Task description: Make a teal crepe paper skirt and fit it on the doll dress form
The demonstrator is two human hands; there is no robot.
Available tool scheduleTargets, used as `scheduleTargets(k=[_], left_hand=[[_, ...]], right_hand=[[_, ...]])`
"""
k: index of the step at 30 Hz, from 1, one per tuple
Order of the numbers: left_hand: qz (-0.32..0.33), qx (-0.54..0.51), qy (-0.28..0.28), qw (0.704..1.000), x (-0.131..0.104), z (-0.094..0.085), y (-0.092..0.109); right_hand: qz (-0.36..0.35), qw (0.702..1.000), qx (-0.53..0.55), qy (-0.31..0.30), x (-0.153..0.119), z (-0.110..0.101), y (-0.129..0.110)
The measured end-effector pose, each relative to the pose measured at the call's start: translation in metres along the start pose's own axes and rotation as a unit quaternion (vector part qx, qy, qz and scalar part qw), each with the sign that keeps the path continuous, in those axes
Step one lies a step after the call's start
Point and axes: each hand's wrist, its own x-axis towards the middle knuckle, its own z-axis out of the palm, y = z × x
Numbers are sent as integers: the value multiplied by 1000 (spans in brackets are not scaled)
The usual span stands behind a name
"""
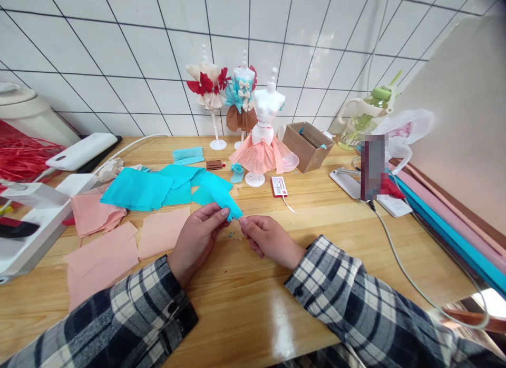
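Between my two hands is a strip of turquoise crepe paper (222,195), its lower edge gathered into small folds. My left hand (203,233) pinches the gathered edge between thumb and fingers. At the strip's right corner, my right hand (269,236) is closed with thumb against forefinger. Just beyond stands a small white mannequin (268,108) wearing a peach crepe-paper skirt (259,156), its upper body bare white. More turquoise paper sheets (136,189) lie to the left of the strip, and peach paper sheets (98,257) lie nearer me.
Two dressed mannequins (213,88) stand by the tiled wall. A cardboard box (308,146), a small red-and-white packet (280,186) and a phone on a stand (373,167) are to the right. A white power strip (39,215) is at left; a cable (389,247) crosses the right side.
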Motion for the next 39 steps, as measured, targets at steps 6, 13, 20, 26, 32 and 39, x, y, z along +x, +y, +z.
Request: scheduleTargets(k=[6, 13, 20, 26, 32, 39], left_hand=[[-3, -12, 2, 1000, 0, -2, -1], [-1, -23, -9, 1000, 0, -2, 0], [-2, -32, -3, 999, 0, -2, 0], [1, -36, 4, 999, 1, -3, -1], [3, -34, 11, 999, -1, -2, 1], [12, -12, 5, 1000, 0, -2, -3]], right_hand=[[8, 1000, 5, -7, 2, -1, 4], [18, 1000, 4, -9, 0, 0, 1], [13, 1000, -8, -19, -1, -1, -1], [2, 999, -27, -17, -1, -1, -2], [1, 1000, 8, -6, 1, 1, 5], [-22, 1000, -5, -5, 3, 2, 10]])
